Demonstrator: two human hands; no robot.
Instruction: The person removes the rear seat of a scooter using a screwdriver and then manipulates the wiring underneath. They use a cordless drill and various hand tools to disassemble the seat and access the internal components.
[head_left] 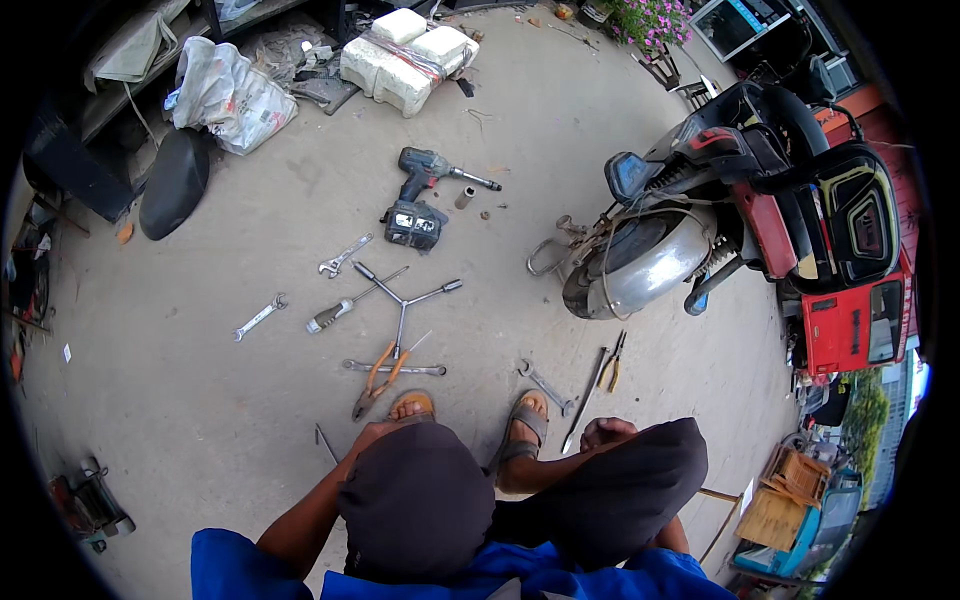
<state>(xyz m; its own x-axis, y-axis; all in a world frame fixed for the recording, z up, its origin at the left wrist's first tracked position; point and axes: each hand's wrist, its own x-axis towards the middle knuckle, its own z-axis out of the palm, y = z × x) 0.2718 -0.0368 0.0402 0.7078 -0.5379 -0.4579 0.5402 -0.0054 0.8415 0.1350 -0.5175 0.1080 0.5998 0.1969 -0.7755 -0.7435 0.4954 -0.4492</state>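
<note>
You squat on the concrete floor (250, 400), knees up, sandals flat. Your left hand (372, 432) hangs past the left knee, just beside the left sandal (412, 405); whether its grip is closed or slack I cannot tell, and nothing shows in it. Your right hand (606, 432) rests curled on the right knee, fingers folded in, holding nothing visible.

Just ahead of the left hand lie orange-handled pliers (378, 380), crossing a flat spanner (395, 368). A thin rod (326, 442) lies left of that hand. Beside the right sandal (525, 418) sits a small wrench (546, 388), then a long bar (587, 398) and a second pair of pliers (612, 362).

Further out lies a three-armed wrench (402, 298), a screwdriver (345, 306) touching it, and two spanners (260, 317) (344, 256) to the left. Beyond them lies a cordless driver (422, 195) with a socket (464, 197) near it. To the right, a scooter (760, 200) lies tipped, its wheel (632, 262) toward you. Farthest off are a black seat (175, 182), a sack (232, 95) and white blocks (405, 55).
</note>
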